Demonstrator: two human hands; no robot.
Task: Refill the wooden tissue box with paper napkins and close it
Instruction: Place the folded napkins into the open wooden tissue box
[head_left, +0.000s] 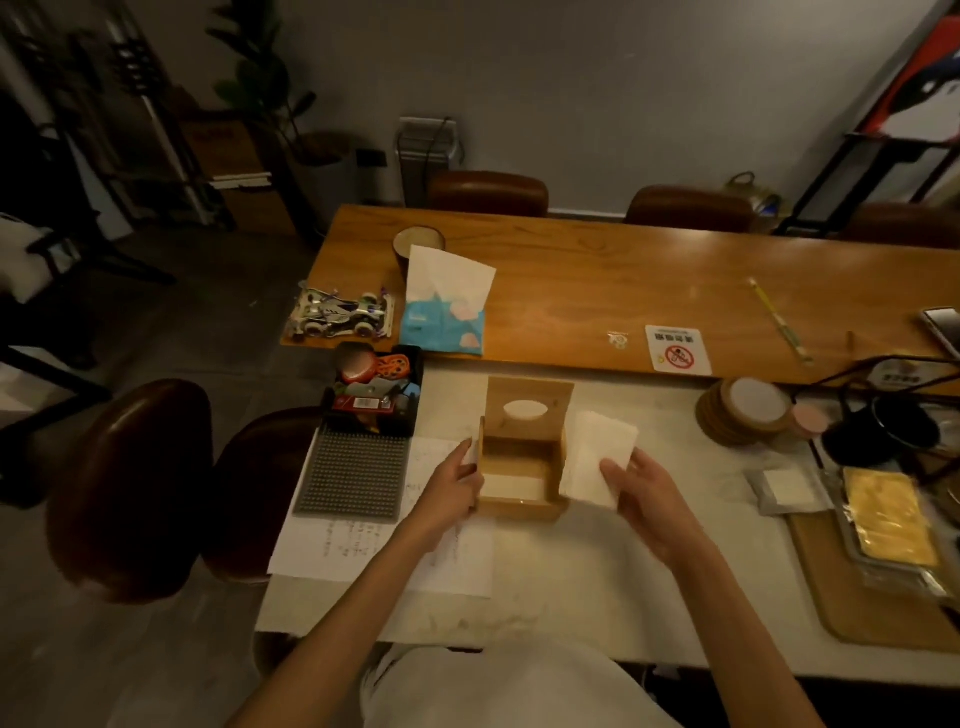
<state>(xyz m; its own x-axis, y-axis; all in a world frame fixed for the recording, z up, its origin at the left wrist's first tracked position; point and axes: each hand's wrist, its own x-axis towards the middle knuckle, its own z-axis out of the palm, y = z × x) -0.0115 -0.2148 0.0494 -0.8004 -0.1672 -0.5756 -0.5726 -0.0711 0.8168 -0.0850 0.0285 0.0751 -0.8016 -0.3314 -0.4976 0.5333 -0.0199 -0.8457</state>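
Your left hand (457, 486) steadies the open square wooden tissue box (521, 475) on the pale surface (597, 571); your right hand's (649, 499) grip pinches the white napkin stack (592, 457) just beside it, where corners may snag the rim.

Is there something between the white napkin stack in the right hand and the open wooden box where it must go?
Nothing visible does. The right hand holds the white napkin stack beside the open wooden tissue box; its hinged lid stands up behind, and the left hand steadies the box's left wall.
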